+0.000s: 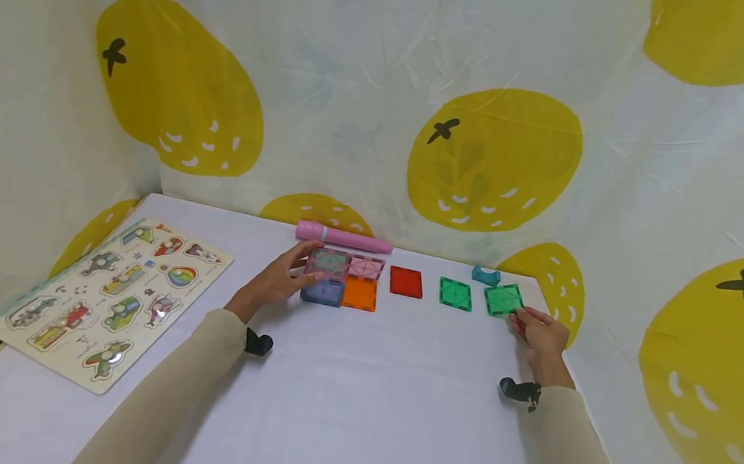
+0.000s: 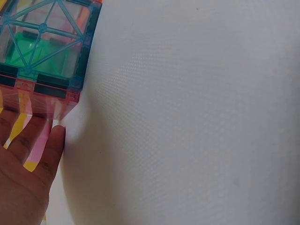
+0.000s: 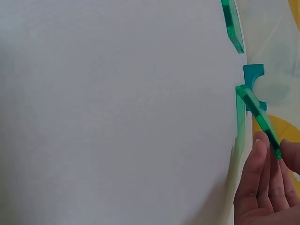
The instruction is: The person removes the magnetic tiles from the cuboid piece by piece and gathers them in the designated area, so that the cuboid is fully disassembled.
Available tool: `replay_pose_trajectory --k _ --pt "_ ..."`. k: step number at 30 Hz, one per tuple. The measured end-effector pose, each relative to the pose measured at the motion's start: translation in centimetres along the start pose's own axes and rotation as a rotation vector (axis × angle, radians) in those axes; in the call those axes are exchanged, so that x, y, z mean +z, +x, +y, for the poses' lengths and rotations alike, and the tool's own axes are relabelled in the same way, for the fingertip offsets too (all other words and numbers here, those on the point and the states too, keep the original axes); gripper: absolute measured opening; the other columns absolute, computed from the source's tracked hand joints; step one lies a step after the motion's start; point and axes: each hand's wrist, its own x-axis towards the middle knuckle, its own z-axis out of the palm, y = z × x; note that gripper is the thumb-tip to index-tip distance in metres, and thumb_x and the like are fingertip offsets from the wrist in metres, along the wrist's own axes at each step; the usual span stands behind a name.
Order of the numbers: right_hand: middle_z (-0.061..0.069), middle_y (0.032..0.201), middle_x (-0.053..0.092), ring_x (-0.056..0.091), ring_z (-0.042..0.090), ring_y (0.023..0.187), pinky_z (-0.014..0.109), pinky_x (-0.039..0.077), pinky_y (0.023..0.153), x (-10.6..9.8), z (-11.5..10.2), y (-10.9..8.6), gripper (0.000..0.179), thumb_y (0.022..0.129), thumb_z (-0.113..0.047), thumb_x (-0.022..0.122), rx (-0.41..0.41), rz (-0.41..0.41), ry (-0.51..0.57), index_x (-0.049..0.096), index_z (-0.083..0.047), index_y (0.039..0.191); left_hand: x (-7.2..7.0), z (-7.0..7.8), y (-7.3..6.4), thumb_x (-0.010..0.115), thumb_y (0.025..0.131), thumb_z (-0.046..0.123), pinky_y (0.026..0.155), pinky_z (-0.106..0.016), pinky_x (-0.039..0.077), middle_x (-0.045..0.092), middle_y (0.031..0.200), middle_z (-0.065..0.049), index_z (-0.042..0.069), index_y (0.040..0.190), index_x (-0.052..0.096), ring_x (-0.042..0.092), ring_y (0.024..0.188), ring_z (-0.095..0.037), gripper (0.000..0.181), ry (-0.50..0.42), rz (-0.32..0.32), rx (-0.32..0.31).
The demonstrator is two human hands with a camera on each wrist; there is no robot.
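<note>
My left hand (image 1: 276,280) rests against the left side of a box built of clear magnetic tiles. Blue (image 1: 322,293) and orange (image 1: 360,294) tiles form its front, with pink tiles (image 1: 365,267) above. In the left wrist view, nearly straight fingertips touch the pink side (image 2: 47,104) below a blue-framed tile (image 2: 43,28); green shows through it. At the right, my right hand (image 1: 542,339) pinches the near edge of a green square magnetic tile (image 1: 503,299) between thumb and fingers. The right wrist view shows this tile (image 3: 258,115) tilted, its far edge close to the table.
A second green tile (image 1: 456,294) and a red tile (image 1: 406,282) lie between my hands. Behind are a teal curved block (image 1: 486,275) and a pink pen-shaped object (image 1: 351,240). A picture puzzle board (image 1: 157,301) lies at the left. Fruit-print cloth (image 1: 358,96) surrounds the table.
</note>
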Motion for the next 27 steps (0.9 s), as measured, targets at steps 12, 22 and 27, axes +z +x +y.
replay_pose_trajectory --k 12,22,27 --pt "0.002 0.114 0.074 0.075 0.008 0.085 0.013 0.059 0.072 -1.0 0.7 -0.3 0.043 0.104 -0.039 0.068 -0.160 0.093 -0.355 0.069 -0.012 0.138 -0.1 -0.1 0.0 0.073 0.097 0.055 0.128 -0.062 0.033 0.032 0.174 0.001 0.043 0.162 0.033 0.033 0.160 -0.038 0.078 -0.016 0.008 0.007" --pt "-0.009 0.102 0.077 0.074 0.022 0.107 0.010 0.058 0.080 3.2 -0.4 -4.5 0.041 0.100 -0.039 0.075 -0.431 -0.092 -0.403 0.074 -0.014 0.132 0.0 -0.2 0.1 0.073 0.098 0.053 0.127 -0.063 0.032 0.030 0.175 -0.002 0.043 0.162 0.032 0.032 0.160 -0.040 0.077 -0.012 0.006 0.012" --pt "0.007 0.122 0.078 0.074 0.020 0.109 0.008 0.056 0.082 7.1 -0.1 -6.5 0.042 0.099 -0.037 0.076 -0.555 -0.210 -0.442 0.074 -0.012 0.132 0.0 0.1 0.0 0.074 0.098 0.052 0.128 -0.062 0.032 0.030 0.175 -0.001 0.044 0.162 0.033 0.031 0.160 -0.039 0.076 -0.024 -0.001 0.001"
